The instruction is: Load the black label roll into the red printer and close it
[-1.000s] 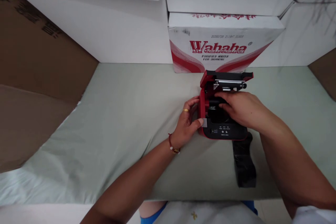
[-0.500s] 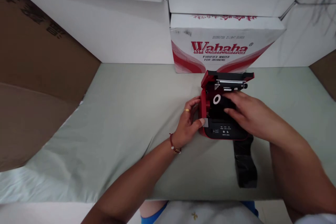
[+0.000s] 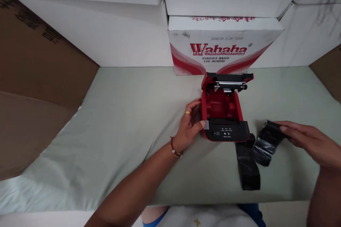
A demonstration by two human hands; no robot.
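Observation:
A red and black label printer [image 3: 229,134] sits on the cloth with its lid raised, and its red inner bay [image 3: 220,104] holds no roll. My left hand [image 3: 188,124] grips the printer's left side, thumb on the grey tab at the front corner and fingers along the outer wall. Off to the right of the printer, my right hand [image 3: 306,136] pinches a roll of black tape [image 3: 268,142], a loose length of it hanging from the roll. A crinkled black strip [image 3: 248,166] lies by the printer's front right corner; whether it joins the roll is unclear.
A white and red water carton [image 3: 221,49] stands right behind the printer. White boxes [image 3: 128,32] form a wall at the back. Brown cardboard [image 3: 48,67] borders the left, with more at the far right. Pale green cloth [image 3: 133,113] covers the table, whose front edge is close to my body.
My right hand has lifted the black roll out of the printer's bay and carried it to the right. My left hand keeps its grip on the printer.

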